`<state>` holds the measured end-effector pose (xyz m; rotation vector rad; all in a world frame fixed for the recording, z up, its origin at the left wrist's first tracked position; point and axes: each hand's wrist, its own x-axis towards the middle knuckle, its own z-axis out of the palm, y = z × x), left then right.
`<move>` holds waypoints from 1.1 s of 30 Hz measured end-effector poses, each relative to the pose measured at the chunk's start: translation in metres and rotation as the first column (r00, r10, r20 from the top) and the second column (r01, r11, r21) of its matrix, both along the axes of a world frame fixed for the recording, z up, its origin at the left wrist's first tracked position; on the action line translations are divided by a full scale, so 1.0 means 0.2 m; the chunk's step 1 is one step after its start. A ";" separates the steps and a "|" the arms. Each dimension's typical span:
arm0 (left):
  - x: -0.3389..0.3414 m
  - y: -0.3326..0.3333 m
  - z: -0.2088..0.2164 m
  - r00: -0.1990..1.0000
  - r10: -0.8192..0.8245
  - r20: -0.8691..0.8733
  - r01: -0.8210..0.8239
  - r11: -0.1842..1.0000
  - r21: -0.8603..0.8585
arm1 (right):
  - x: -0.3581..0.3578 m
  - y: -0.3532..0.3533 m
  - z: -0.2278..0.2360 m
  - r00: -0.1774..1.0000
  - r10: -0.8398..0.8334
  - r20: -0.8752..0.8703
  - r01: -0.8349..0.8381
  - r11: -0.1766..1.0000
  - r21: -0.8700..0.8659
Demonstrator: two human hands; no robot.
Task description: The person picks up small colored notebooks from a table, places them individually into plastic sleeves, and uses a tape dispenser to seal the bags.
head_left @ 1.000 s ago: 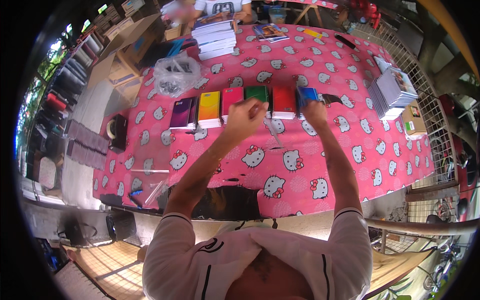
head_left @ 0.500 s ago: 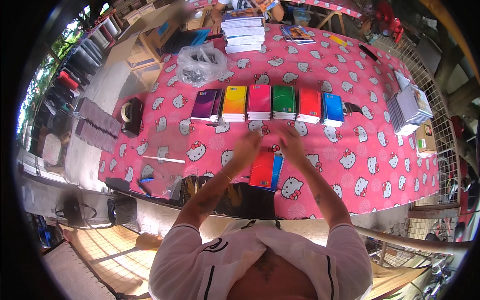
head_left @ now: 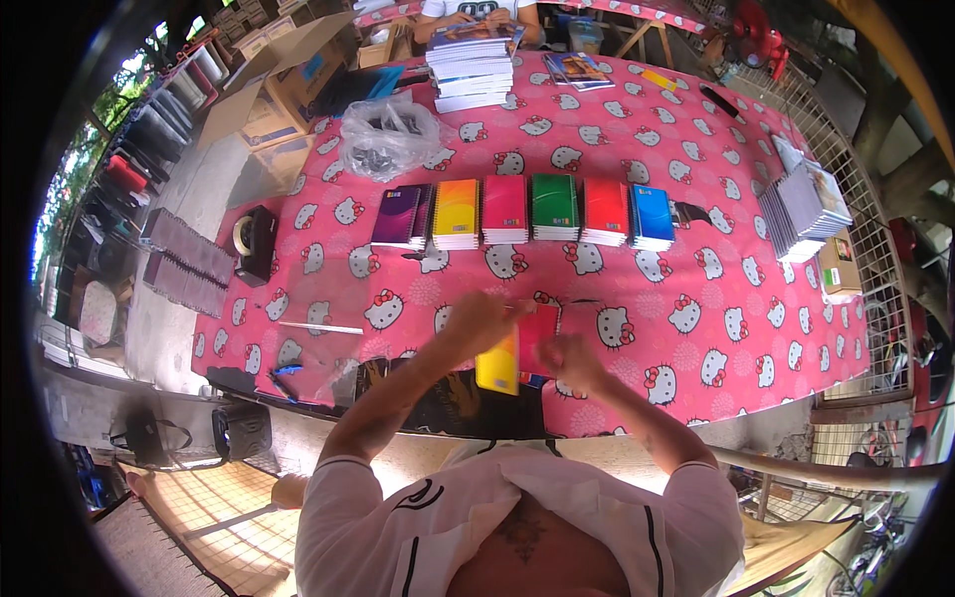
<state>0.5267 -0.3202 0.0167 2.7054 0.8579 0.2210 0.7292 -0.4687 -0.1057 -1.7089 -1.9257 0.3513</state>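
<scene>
Close in front of me, a yellow spiral notebook (head_left: 496,369) and a pink notebook (head_left: 538,333) lie side by side and partly overlap. A blue edge shows beneath them. My left hand (head_left: 482,320) is closed over the yellow notebook's top end, its fingertips reaching the pink one's upper corner. With curled fingers, my right hand (head_left: 572,362) grips the pink notebook's lower right edge. Beyond my hands stands a row of small notebook stacks: purple (head_left: 398,215), yellow (head_left: 457,211), pink (head_left: 505,207), green (head_left: 554,205), red (head_left: 605,209) and blue (head_left: 653,215).
A tape dispenser (head_left: 256,245) and grey spiral-bound stacks (head_left: 187,254) are at left. Farther back are a clear plastic bag (head_left: 390,135), a tall book stack (head_left: 472,78) and another person (head_left: 477,14). Another book stack (head_left: 799,214) stands at right.
The yellow and pink notebooks are now in my hands, over the spot where red and blue ones lay. Both hands came nearer to me, the right one lower. The co-worker's hands drew together.
</scene>
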 end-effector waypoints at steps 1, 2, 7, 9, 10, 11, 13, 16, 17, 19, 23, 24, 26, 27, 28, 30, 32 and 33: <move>0.11 -0.07 -0.20 0.991 0.025 -0.132 -0.036 0.996 -0.081 | 0.05 0.05 -0.01 0.989 -0.117 -0.092 0.109 0.990 -0.092; 0.21 -0.08 -0.22 0.999 -0.024 -0.031 0.021 0.996 -0.090 | 0.16 0.14 0.04 0.967 -0.250 -0.052 0.251 0.968 0.004; 0.77 0.26 -0.24 0.806 -0.231 0.546 -0.134 0.827 0.547 | 0.60 0.56 0.22 0.799 -0.519 0.305 0.392 0.833 0.391; 0.74 0.51 -0.38 0.871 -0.247 0.424 -0.068 0.795 0.603 | 0.58 0.65 0.25 0.836 -0.480 0.264 0.390 0.860 0.329; 0.67 0.58 -0.45 0.901 -0.248 0.357 -0.028 0.787 0.617 | 0.55 0.65 0.29 0.864 -0.472 0.176 0.409 0.861 0.304; 0.68 0.55 -0.41 0.904 -0.183 0.385 -0.039 0.863 0.503 | 0.59 0.58 0.31 0.861 -0.498 0.101 0.459 0.848 0.267; 0.62 0.46 -0.27 0.913 -0.036 0.405 -0.076 0.963 0.257 | 0.59 0.37 0.32 0.756 -0.346 -0.555 0.591 0.726 0.351; 0.36 0.28 0.05 0.681 0.283 0.675 -0.174 0.958 -0.227 | 0.38 0.07 0.21 0.220 0.218 -0.951 0.421 0.858 0.295; 0.27 0.15 0.15 0.670 0.315 0.672 -0.169 0.946 -0.275 | 0.32 0.01 0.08 0.285 0.198 -0.938 0.265 0.924 0.276; 0.03 -0.07 0.03 0.704 -0.178 0.687 -0.019 0.963 0.270 | 0.17 -0.01 -0.03 0.581 0.163 -0.797 0.038 0.973 0.227; -0.34 -0.49 -0.32 0.892 -0.326 0.313 0.278 0.942 0.187 | 0.11 0.06 0.02 0.866 -0.114 -0.487 0.151 0.988 0.037; -0.35 -0.46 -0.32 0.899 -0.297 0.323 0.260 0.953 0.153 | 0.13 0.12 0.08 0.807 -0.229 -0.544 0.232 0.971 -0.065; -0.29 -0.30 -0.29 0.903 -0.251 0.349 0.233 0.968 0.092 | 0.14 0.33 0.22 0.840 -0.260 -0.476 0.291 0.957 -0.007; -0.24 -0.17 -0.31 0.908 -0.162 0.387 0.119 0.984 0.132 | 0.11 0.45 0.28 0.921 -0.183 -0.343 0.245 0.958 0.147; -0.17 -0.01 -0.32 0.901 -0.080 0.426 0.007 0.985 0.171 | 0.06 0.59 0.30 0.960 -0.169 -0.223 0.236 0.918 0.318; 0.02 0.29 -0.27 0.905 0.052 0.423 -0.156 0.964 0.217 | 0.02 0.80 0.27 0.979 -0.203 -0.028 0.194 0.875 0.442; 0.08 0.53 -0.31 0.953 0.069 0.295 -0.232 0.792 0.565 | -0.01 0.95 0.26 0.972 -0.209 0.109 0.155 0.914 0.375; 0.03 0.61 -0.35 0.963 0.053 0.265 -0.186 0.840 0.510 | -0.03 0.98 0.26 0.972 -0.200 0.120 0.148 0.927 0.346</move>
